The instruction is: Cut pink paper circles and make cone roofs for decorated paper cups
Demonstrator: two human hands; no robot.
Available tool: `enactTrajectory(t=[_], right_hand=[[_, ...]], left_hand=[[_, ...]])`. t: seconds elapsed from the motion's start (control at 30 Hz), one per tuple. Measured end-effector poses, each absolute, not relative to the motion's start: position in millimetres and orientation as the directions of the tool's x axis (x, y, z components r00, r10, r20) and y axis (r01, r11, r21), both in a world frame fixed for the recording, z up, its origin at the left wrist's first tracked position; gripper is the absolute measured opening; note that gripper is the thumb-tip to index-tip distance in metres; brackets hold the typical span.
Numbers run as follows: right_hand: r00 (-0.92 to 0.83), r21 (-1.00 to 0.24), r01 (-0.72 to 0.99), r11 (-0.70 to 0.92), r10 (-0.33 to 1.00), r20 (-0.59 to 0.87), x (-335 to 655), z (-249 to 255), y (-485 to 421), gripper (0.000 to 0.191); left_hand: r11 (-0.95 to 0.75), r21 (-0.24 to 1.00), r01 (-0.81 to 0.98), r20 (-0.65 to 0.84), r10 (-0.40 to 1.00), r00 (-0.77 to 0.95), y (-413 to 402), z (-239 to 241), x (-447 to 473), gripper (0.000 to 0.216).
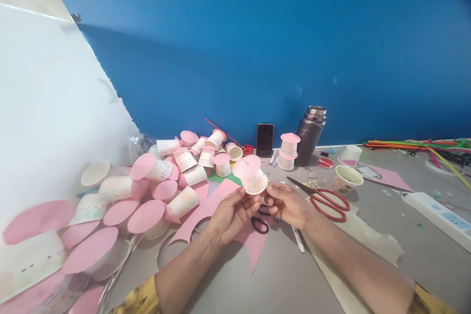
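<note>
Between my two hands, above the table's middle, I hold a small white paper cup (255, 184) topped with a pink paper disc (247, 167). It is tilted, with its open rim facing me and to the right. My left hand (235, 213) grips the cup from below and left, fingers curled at the rim. My right hand (289, 204) pinches the rim's right side with thumb and fingers. Under my hands lie pink paper offcuts (213, 201) and dark-handled scissors (260, 225), partly hidden. Red-handled scissors (330, 204) lie beside my right hand.
Many pink-topped cups (184, 159) are heaped on the left. A stacked pair of cups (289, 151), a dark flask (311, 135) and a phone (265, 140) stand at the back. On the right are a patterned cup (346, 180), a power strip (439, 216) and coloured sticks (401, 145).
</note>
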State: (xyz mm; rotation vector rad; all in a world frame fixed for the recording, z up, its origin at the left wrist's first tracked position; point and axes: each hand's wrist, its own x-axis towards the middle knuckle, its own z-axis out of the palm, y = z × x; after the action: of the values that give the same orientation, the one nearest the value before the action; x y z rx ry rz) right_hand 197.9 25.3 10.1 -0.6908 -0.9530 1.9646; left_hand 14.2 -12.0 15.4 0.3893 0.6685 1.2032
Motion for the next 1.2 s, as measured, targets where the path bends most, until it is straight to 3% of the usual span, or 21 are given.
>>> enactTrajectory(t=[0.2, 0.3, 0.4, 0.5, 0.53, 0.67, 0.83, 1.2], right_hand=[[-0.524, -0.801, -0.463, -0.379, 0.846, -0.098, 195, 13, 21, 0.037], [-0.504, -0.796, -0.481, -0.368, 0.859, -0.092, 196, 12, 23, 0.037], [-0.487, -0.793, -0.491, -0.360, 0.869, -0.092, 199, 12, 25, 0.036], [-0.503, -0.804, -0.461, -0.375, 0.857, -0.111, 201, 12, 26, 0.037], [-0.512, -0.811, -0.445, -0.381, 0.851, -0.119, 200, 12, 25, 0.038], [-0.549, -0.837, -0.370, -0.402, 0.822, -0.152, 198, 9, 24, 0.039], [-0.564, -0.865, -0.316, -0.390, 0.810, -0.159, 196, 10, 21, 0.043], [-0.512, -0.947, -0.205, -0.247, 0.852, -0.111, 196, 11, 21, 0.049]], left_hand=[[0.339, 0.622, -0.706, -0.266, 0.939, 0.217, -14, 14, 16, 0.019], [0.351, 0.686, -0.637, -0.275, 0.936, 0.219, -11, 11, 12, 0.015], [0.161, 0.834, -0.527, -0.203, 0.979, -0.021, -2, 11, -1, 0.013], [-0.022, 0.880, -0.475, -0.083, 0.976, -0.199, 9, 18, -19, 0.023], [-0.135, 0.899, -0.416, 0.031, 0.968, -0.248, 10, 22, -23, 0.028], [-0.281, 0.901, -0.331, 0.241, 0.958, -0.155, 7, 38, -28, 0.041], [-0.224, 0.958, -0.180, 0.213, 0.974, -0.077, -5, 50, -19, 0.034], [-0.268, 0.951, -0.154, 0.256, 0.962, -0.089, 0, 40, -20, 0.040]])
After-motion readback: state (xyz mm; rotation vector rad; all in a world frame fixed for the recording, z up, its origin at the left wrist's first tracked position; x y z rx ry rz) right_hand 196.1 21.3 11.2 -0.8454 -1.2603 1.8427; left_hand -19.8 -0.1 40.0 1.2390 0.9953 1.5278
